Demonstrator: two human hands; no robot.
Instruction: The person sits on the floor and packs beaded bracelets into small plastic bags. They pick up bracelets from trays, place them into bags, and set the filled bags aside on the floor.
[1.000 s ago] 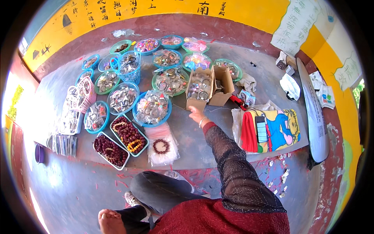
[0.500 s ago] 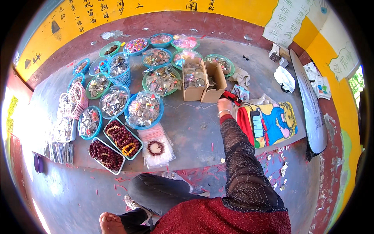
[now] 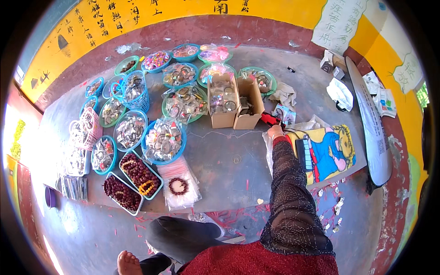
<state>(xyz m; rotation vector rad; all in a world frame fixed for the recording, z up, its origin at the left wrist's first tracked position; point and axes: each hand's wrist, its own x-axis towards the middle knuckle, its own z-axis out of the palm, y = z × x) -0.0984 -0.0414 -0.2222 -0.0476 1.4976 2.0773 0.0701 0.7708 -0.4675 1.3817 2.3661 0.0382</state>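
My right hand (image 3: 275, 132) reaches across the platform, beside a small red and black object (image 3: 270, 119) whose kind I cannot make out. The fingertips meet or overlap its near side; whether they grip it does not show. Just left of them stand two open cardboard boxes, one with bagged bracelets (image 3: 223, 101), the other a brown box (image 3: 249, 120) with dark items inside. Right of my wrist lies a colourful cartoon towel (image 3: 327, 153) with a dark phone-like device (image 3: 303, 153) on it. My left hand is out of view.
Bowls and baskets of bagged trinkets, such as a blue basin (image 3: 182, 149), crowd the left and back. Nearer are trays of dark bead bracelets (image 3: 121, 191) and a bracelet on plastic bags (image 3: 178, 186). A long silver board (image 3: 366, 123) leans at the right; red scraps litter the floor.
My right hand has moved right and slightly nearer, from beside the box to the lower side of the red and black object. A clear plastic bag now shows beside my forearm. The view has shifted slightly.
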